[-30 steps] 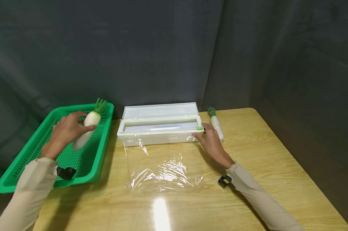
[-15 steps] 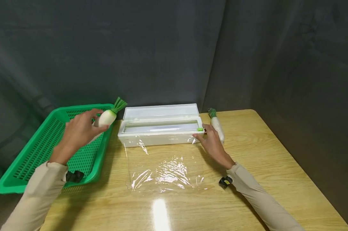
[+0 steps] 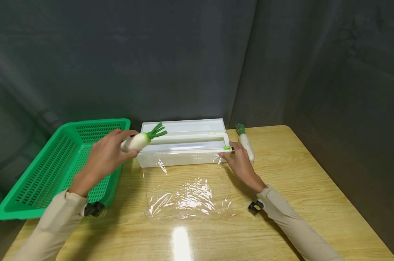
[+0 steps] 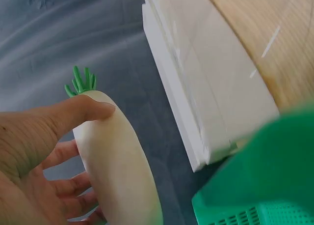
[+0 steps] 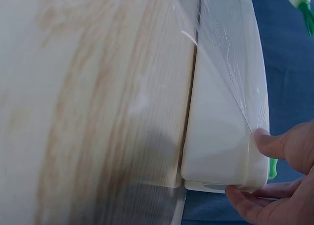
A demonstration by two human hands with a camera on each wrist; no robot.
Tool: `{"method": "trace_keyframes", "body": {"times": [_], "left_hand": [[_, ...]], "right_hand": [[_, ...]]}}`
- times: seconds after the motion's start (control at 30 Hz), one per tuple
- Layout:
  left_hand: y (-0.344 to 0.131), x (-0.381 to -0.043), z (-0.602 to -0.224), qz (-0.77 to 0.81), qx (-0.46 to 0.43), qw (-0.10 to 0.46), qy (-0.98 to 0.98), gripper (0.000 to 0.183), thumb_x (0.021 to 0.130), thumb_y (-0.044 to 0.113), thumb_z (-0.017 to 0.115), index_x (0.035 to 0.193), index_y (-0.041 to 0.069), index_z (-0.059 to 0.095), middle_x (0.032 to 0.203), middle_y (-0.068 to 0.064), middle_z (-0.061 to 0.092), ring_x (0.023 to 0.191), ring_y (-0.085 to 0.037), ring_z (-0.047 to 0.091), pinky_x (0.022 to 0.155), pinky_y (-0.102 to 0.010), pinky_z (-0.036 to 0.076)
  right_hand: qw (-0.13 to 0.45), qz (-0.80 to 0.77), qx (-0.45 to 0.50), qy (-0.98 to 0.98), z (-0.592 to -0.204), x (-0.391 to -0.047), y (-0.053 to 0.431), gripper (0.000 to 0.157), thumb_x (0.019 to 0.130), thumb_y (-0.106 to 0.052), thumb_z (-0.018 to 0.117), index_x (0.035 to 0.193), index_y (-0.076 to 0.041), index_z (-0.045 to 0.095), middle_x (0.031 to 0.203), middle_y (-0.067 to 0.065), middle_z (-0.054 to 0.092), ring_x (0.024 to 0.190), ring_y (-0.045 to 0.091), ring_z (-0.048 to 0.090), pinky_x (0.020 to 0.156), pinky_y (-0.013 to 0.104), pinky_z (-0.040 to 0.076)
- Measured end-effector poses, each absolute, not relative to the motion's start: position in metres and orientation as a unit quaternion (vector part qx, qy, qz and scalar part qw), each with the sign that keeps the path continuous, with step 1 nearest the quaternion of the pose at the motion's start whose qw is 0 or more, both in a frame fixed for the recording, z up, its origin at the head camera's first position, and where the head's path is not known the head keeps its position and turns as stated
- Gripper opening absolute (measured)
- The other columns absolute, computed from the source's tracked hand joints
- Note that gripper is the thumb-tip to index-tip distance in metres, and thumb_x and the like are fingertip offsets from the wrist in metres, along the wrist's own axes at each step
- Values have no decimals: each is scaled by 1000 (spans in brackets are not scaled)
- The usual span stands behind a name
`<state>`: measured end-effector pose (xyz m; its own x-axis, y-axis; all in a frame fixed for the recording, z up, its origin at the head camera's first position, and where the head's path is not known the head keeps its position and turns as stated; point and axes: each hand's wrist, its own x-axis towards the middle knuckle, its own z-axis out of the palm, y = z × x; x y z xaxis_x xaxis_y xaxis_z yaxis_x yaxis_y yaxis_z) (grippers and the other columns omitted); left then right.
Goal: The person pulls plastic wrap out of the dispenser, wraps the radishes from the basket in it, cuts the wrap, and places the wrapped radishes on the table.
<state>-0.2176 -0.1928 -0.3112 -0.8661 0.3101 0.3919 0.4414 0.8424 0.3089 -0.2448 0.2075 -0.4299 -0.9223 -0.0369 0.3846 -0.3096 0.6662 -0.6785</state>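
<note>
My left hand [image 3: 102, 159] grips a white radish [image 3: 136, 142] with short green stems, held in the air in front of the dispenser's left end. In the left wrist view the thumb lies across the radish [image 4: 117, 161] near its top. My right hand [image 3: 242, 166] holds the right front corner of a white cling film dispenser [image 3: 177, 160], whose lid stands raised. The right wrist view has the thumb at the film's edge on the front and the fingers under the end. A sheet of clear cling film [image 3: 193, 197] runs from the dispenser onto the table.
A green plastic basket [image 3: 24, 213] stands at the left. Another radish [image 3: 246, 145], which looks wrapped in film, lies just right of the dispenser. All this is on a wooden table [image 3: 301, 181], with a dark curtain [image 3: 184, 61] behind it.
My left hand has carried the radish rightward out of the basket, toward the dispenser, tipping its stems further right. The right hand has stayed at the dispenser's corner.
</note>
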Motion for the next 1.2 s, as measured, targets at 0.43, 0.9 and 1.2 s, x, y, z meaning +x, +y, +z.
{"method": "trace_keyframes", "body": {"times": [0.43, 0.9, 1.2], "left_hand": [[-154, -206, -319, -239, -247, 146, -928, 46, 84, 18, 88, 127, 10, 73, 108, -13, 70, 88, -28, 62, 69, -42, 48], [-127, -192, -354, -219, -301, 150, -916, 50, 75, 15, 95, 120, 11, 75, 99, -8, 70, 87, -26, 64, 70, -42, 50], [-112, -181, -378, -210, -311, 126, -918, 53, 71, 14, 96, 120, 12, 74, 98, -4, 68, 89, -22, 62, 75, -41, 50]], "right_hand": [[180, 391, 94, -897, -430, -243, 210, 53, 93, -11, 80, 132, 18, 58, 122, 34, 63, 114, 46, 63, 98, 56, 53], [194, 394, 105, -892, -433, -247, 207, 50, 91, -8, 81, 129, 18, 60, 117, 33, 65, 107, 45, 65, 93, 55, 55], [193, 389, 105, -895, -432, -248, 206, 52, 91, -10, 81, 130, 18, 60, 119, 33, 65, 110, 45, 65, 95, 55, 55]]}}
